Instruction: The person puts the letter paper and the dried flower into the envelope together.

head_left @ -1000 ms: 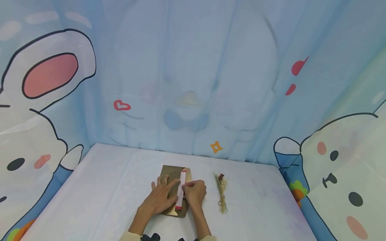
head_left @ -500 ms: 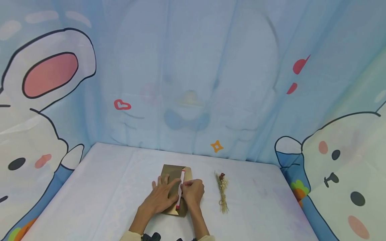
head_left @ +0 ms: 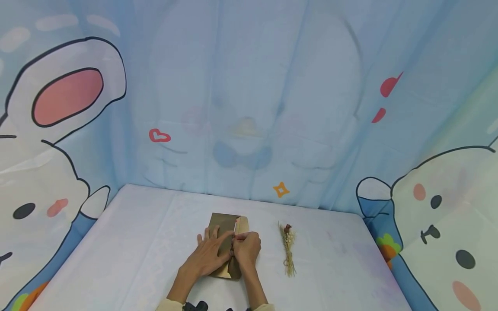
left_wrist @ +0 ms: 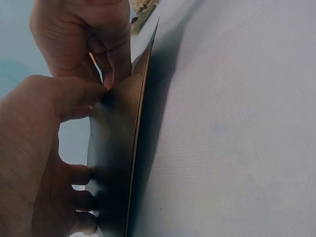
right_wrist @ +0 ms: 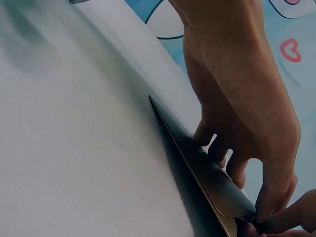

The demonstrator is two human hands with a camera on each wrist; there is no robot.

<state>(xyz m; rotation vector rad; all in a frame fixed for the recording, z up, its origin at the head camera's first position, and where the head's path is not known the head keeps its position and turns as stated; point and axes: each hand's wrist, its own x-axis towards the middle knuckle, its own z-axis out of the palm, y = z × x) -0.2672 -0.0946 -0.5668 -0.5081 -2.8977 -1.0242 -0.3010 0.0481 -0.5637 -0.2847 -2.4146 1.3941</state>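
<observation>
A gold-brown envelope (head_left: 222,222) lies lengthwise on the white table, its lighter gold flap (head_left: 244,224) folded out to the right. My left hand (head_left: 205,255) rests spread on the envelope, fingers apart, thumb and index near the opening. With curled fingers my right hand (head_left: 247,249) pinches at the edge of a pale card, close to the left fingertips. Only a thin sliver of the card (head_left: 236,224) shows along the opening; the rest is hidden. In the left wrist view the envelope (left_wrist: 114,148) appears edge-on, with the right hand (left_wrist: 86,34) beyond it.
To the right of the envelope lies a small tied bunch of dried flowers (head_left: 287,248). Blue curtains (head_left: 249,108) printed with cartoon animals hang behind and at the sides of the white table (head_left: 128,242).
The white card with red ends has slid leftward into the envelope, from a broad strip to a sliver. My right hand has moved slightly left with it; the left hand stays on the envelope.
</observation>
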